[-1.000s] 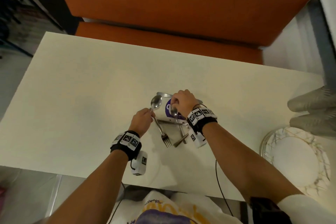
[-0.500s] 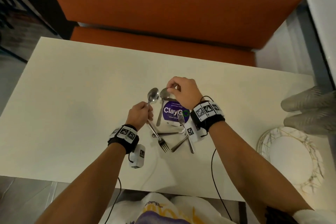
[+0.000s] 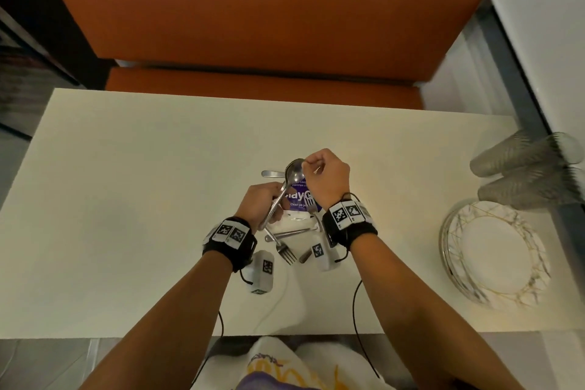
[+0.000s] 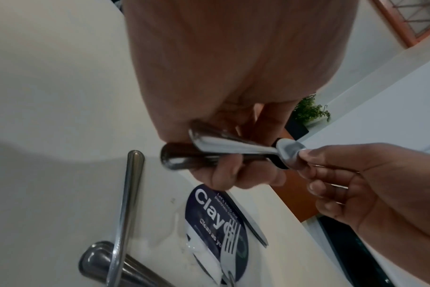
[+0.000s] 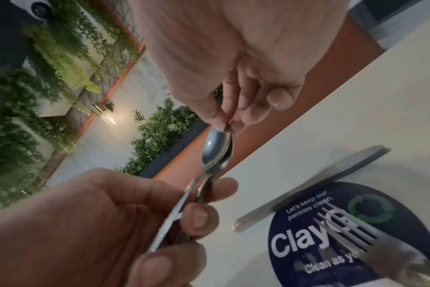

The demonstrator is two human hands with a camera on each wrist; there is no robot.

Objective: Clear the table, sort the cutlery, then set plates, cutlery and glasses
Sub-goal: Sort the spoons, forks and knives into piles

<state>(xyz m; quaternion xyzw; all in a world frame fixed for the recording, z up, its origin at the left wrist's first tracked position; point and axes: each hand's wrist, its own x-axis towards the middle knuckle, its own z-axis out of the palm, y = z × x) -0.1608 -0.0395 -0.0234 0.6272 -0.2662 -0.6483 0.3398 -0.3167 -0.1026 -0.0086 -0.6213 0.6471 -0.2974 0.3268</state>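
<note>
Two steel spoons lie nested together above the table. My left hand grips both handles in a fist. My right hand pinches the tip of the stacked bowls between thumb and fingers. Below them on the cream table lie a knife, a fork across a round purple sticker, another fork and further handles, partly hidden by my wrists. The knife and the fork also show in the right wrist view.
A stack of white plates with gold lines sits at the table's right edge. Ribbed glasses lie on their sides behind it. An orange bench runs along the far side. Bare tabletop stretches to the left.
My right hand brought its spoon against the one in my left hand, so both now sit nested and my left hand grips both handles. Both hands rose slightly.
</note>
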